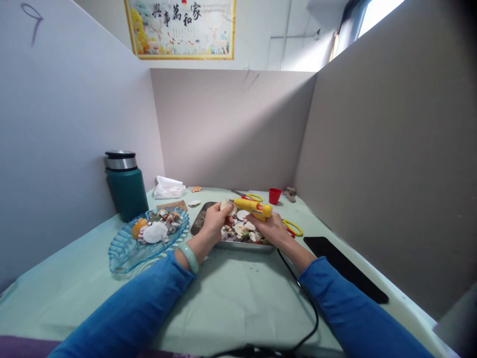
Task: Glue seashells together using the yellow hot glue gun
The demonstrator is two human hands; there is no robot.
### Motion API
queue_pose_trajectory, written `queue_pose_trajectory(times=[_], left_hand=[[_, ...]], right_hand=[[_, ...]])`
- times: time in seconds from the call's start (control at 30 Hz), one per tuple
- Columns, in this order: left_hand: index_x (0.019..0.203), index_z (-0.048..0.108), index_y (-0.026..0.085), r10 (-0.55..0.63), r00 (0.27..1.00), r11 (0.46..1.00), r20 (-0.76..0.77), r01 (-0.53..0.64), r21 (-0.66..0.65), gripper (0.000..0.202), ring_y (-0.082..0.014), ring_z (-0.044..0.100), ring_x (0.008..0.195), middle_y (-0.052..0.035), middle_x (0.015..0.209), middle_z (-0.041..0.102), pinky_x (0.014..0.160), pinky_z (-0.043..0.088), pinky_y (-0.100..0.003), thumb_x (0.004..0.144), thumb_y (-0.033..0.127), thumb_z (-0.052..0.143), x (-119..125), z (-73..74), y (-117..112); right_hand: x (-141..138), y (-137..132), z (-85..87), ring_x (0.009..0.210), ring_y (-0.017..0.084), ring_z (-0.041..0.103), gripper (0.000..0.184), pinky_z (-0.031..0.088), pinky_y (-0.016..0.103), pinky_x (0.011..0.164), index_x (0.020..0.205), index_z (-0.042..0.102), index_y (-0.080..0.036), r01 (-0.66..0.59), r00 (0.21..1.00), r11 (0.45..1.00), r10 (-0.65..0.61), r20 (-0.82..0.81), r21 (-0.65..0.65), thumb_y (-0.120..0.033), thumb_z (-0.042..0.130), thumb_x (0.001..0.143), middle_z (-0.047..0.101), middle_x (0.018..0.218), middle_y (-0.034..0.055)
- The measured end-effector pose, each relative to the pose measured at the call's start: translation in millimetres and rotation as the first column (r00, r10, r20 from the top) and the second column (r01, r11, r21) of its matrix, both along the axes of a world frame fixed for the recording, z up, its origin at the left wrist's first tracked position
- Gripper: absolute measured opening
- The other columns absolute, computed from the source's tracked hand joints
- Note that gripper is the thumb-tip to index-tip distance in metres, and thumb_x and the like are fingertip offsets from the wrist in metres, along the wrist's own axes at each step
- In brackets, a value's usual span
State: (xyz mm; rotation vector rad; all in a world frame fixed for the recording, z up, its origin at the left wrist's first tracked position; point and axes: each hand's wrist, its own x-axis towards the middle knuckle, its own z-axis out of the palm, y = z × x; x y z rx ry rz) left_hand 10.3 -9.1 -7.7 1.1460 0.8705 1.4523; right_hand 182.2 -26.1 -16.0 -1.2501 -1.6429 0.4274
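Note:
My left hand (215,219) is closed around a pale shell (225,205), held above a metal tray (238,245) of several shells. My right hand (270,227) grips a yellow glue gun (253,208) whose nozzle points left at the shell. The gun's black cord (305,298) runs back toward me across the pale green table cover. A jade-coloured bangle (189,257) circles my left wrist. Both sleeves are blue.
A blue glass leaf-shaped dish (128,248) with shells stands at the left, a dark green flask (125,185) behind it. At the back lie tissues (168,188), yellow-handled scissors (250,196) and a red cup (275,195). A black phone (345,267) lies at the right. Partition walls enclose the desk.

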Motion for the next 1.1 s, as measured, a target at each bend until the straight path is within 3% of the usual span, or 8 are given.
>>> queue_pose_trajectory(times=[0.9, 1.1], left_hand=[[0.071, 0.054, 0.016, 0.005, 1.0, 1.0, 0.026, -0.005, -0.015, 0.027, -0.0072, 0.048, 0.04, 0.0061, 0.053, 0.05, 0.039, 0.04, -0.019, 0.07, 0.029, 0.078, -1.0, 1.6, -0.3], [0.073, 0.056, 0.016, -0.061, 0.998, 0.998, 0.034, 0.06, 0.019, 0.033, -0.0069, 0.05, 0.042, 0.0051, 0.055, 0.053, 0.041, 0.04, -0.019, 0.068, 0.035, 0.082, -1.5, 0.9, -1.4]], right_hand=[[0.7, -0.7, -0.1, 0.053, 0.016, 0.055, 0.029, 0.041, 0.027, 0.052, 0.07, 0.068, -0.018, -0.01, 1.0, 1.0, 0.01, -0.026, -0.003, -0.047, 0.066, 0.075, 0.056, 0.05, -0.0013], [1.2, 1.1, -0.4, 0.048, 0.015, 0.052, 0.032, 0.041, 0.029, 0.05, 0.064, 0.064, -0.02, 0.012, 0.985, 1.0, -0.016, -0.171, -0.02, -0.05, 0.066, 0.075, 0.057, 0.05, 0.0005]])
